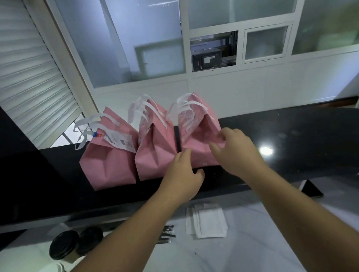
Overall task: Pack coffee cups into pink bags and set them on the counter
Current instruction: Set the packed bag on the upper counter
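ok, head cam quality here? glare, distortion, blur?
Head view: strong wide-angle bend, the window frames and black counter curve. One bright lamp reflection glares on the counter right of the hands. Light is dim and bluish. The pink bags are fairly sharp; the cup lids at bottom left and the forearms are soft.

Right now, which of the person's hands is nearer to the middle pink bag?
Left. The left hand sits by the middle pink bag's lower right corner; the right hand rests on the right-hand bag, farther off.
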### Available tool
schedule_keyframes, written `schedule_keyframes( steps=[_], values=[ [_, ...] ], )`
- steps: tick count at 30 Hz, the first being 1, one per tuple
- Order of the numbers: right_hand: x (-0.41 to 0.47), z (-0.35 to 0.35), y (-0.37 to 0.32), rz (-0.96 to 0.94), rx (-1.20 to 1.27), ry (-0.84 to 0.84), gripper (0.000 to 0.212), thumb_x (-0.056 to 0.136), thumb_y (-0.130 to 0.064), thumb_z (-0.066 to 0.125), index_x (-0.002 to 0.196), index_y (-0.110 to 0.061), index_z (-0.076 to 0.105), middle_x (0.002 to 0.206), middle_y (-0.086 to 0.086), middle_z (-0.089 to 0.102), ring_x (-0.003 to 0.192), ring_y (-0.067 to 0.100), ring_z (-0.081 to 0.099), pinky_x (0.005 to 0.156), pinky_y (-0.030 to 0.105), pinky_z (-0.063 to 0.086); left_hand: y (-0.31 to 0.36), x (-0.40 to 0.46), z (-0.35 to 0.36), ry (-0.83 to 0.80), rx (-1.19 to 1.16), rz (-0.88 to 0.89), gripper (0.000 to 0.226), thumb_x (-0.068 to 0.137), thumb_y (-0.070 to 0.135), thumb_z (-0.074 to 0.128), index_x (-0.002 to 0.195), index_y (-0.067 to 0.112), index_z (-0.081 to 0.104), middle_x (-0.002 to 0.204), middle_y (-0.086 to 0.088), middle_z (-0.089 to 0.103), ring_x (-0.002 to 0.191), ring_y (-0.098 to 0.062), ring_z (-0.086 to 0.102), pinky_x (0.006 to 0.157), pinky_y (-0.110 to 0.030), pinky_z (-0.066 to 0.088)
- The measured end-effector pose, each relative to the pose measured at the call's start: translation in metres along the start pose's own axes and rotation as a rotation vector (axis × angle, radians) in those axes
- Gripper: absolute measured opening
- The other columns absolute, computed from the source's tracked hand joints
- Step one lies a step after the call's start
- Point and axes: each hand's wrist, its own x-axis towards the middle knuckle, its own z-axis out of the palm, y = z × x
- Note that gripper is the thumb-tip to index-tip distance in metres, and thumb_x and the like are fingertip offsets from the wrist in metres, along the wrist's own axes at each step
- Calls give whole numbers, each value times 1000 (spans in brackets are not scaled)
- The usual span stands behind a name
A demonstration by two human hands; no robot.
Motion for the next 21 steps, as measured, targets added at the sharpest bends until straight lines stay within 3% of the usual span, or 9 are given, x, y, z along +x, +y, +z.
schedule_keyframes(
  steps=[4,8,10,14,16,21],
  values=[
    [-58,14,24,42,-24,-5,27,94,-47,56,111,-28,63,103,-7,62,81,10,58,62,28,48,-7,-32,18,-66,16,26,69,97,38,59,160,26,31,163,6,34,146,-15,38,110,-27,33],
    [-117,21,37,160,-121,-61,31,95,-45,53,117,-26,63,107,-5,63,99,21,61,78,40,55,-13,-60,33,-149,40,46,64,98,42,57,157,30,35,160,8,36,137,-18,47,108,-36,45],
    [-151,20,43,206,-178,-37,26,95,-43,51,109,-24,62,101,-5,63,97,22,60,78,42,55,-12,-75,42,-204,55,76,62,99,43,56,157,30,37,160,7,38,138,-19,46,109,-36,43],
    [-231,16,46,376,-280,24,39,99,-48,51,129,-25,60,120,-4,66,111,22,58,92,42,53,-14,-115,59,-330,166,203,61,100,43,54,157,29,37,162,4,38,143,-24,42,116,-45,39],
    [-252,12,46,400,-310,32,43,99,-50,49,135,-27,56,126,-3,65,116,25,56,94,43,51,-16,-127,67,-327,172,215,61,101,43,54,157,27,37,162,2,38,144,-26,40,117,-43,37],
    [-352,2,28,596,-392,97,46,99,-53,47,137,-27,54,129,-2,63,116,25,56,92,44,51,-9,-188,92,-435,227,446,61,101,45,51,157,25,36,160,1,39,142,-27,42,113,-47,41]
  ],
)
